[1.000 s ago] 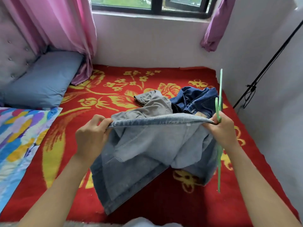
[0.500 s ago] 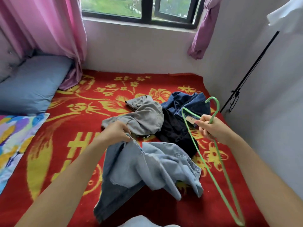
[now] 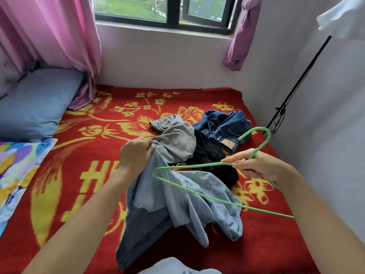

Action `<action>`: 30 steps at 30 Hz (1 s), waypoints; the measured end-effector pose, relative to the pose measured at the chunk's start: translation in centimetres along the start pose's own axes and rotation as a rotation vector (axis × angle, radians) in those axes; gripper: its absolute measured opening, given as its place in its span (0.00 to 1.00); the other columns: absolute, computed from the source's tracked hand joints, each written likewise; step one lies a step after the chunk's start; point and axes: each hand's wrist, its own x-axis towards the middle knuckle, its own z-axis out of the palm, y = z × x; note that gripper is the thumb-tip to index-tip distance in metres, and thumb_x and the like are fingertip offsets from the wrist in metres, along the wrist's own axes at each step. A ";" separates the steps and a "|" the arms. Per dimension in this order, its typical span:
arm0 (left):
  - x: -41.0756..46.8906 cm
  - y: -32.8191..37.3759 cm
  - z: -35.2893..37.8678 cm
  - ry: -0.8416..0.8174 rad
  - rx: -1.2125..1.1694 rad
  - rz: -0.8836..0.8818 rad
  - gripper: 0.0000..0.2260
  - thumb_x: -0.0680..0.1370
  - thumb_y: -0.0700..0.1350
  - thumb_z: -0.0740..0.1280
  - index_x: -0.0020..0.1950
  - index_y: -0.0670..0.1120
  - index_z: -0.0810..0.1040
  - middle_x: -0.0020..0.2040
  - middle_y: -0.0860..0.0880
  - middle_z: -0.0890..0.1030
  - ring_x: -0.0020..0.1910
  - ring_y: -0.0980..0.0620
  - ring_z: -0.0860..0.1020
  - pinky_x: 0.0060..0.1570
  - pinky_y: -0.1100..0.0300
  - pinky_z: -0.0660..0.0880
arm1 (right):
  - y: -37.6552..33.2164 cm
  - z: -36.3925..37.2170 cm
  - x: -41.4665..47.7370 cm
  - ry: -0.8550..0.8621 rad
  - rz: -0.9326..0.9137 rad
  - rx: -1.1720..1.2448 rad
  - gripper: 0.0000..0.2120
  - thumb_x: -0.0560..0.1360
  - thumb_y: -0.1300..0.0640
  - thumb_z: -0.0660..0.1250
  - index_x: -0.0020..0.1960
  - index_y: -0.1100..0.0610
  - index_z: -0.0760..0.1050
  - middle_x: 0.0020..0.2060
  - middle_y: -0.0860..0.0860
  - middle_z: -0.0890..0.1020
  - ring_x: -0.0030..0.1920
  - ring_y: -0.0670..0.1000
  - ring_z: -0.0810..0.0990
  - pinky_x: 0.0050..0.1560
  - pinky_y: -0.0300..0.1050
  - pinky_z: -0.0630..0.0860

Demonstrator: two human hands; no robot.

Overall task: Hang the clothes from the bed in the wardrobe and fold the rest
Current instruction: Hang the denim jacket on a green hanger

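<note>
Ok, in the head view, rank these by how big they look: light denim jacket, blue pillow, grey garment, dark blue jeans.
1. light denim jacket, though it lies nearest the camera.
2. blue pillow, partly cut off by the frame.
3. grey garment and dark blue jeans: too alike to rank.

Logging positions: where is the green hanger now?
Head view, right of centre: the right hand grips the green hanger by its neck, over the light denim garment the left hand holds.
</note>
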 end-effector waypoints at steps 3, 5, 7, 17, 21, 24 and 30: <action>-0.2 1.1 -0.6 0.088 -0.055 0.058 0.07 0.73 0.40 0.71 0.47 0.37 0.82 0.43 0.40 0.83 0.42 0.39 0.80 0.41 0.50 0.74 | -0.8 2.0 0.7 -0.041 0.078 -0.035 0.12 0.77 0.66 0.62 0.53 0.55 0.81 0.18 0.47 0.65 0.19 0.43 0.57 0.19 0.33 0.54; -0.5 2.2 -1.0 0.137 -0.090 0.121 0.06 0.71 0.38 0.73 0.46 0.37 0.82 0.40 0.39 0.83 0.37 0.40 0.81 0.37 0.50 0.76 | -1.2 4.2 1.6 0.010 0.119 -0.091 0.11 0.77 0.66 0.63 0.55 0.58 0.80 0.17 0.46 0.66 0.18 0.43 0.58 0.18 0.34 0.54; -0.9 3.3 -1.3 0.181 -0.110 0.179 0.06 0.68 0.36 0.75 0.43 0.36 0.83 0.37 0.40 0.83 0.32 0.41 0.81 0.33 0.52 0.77 | -1.3 6.5 2.6 0.147 0.111 -0.038 0.10 0.77 0.66 0.62 0.55 0.61 0.78 0.17 0.45 0.67 0.17 0.42 0.60 0.17 0.33 0.54; -2.9 3.2 -3.0 -0.003 0.110 0.101 0.21 0.57 0.34 0.81 0.49 0.37 0.82 0.32 0.41 0.80 0.26 0.43 0.79 0.22 0.58 0.74 | -0.5 7.3 0.9 0.518 -0.052 0.599 0.08 0.77 0.68 0.61 0.49 0.62 0.78 0.19 0.49 0.63 0.17 0.42 0.57 0.17 0.30 0.53; -1.7 2.5 -4.5 0.122 0.188 0.075 0.15 0.54 0.30 0.79 0.36 0.37 0.80 0.27 0.42 0.73 0.16 0.44 0.71 0.15 0.61 0.67 | -0.8 7.3 -1.0 0.545 -0.084 0.568 0.08 0.77 0.69 0.61 0.49 0.63 0.78 0.19 0.49 0.63 0.17 0.43 0.57 0.17 0.30 0.54; -1.1 4.6 -4.9 0.155 0.159 0.133 0.13 0.56 0.32 0.79 0.32 0.37 0.77 0.27 0.41 0.73 0.16 0.45 0.71 0.16 0.63 0.67 | -1.5 8.9 -1.7 0.652 -0.161 0.535 0.10 0.76 0.69 0.62 0.45 0.59 0.80 0.20 0.49 0.64 0.18 0.42 0.59 0.17 0.32 0.55; 0.5 5.6 -6.8 0.099 0.193 0.026 0.03 0.68 0.32 0.70 0.40 0.36 0.78 0.38 0.38 0.76 0.28 0.38 0.77 0.28 0.52 0.74 | -2.3 8.8 -2.9 0.786 -0.324 0.455 0.13 0.75 0.68 0.64 0.42 0.51 0.81 0.19 0.44 0.69 0.19 0.40 0.63 0.19 0.30 0.59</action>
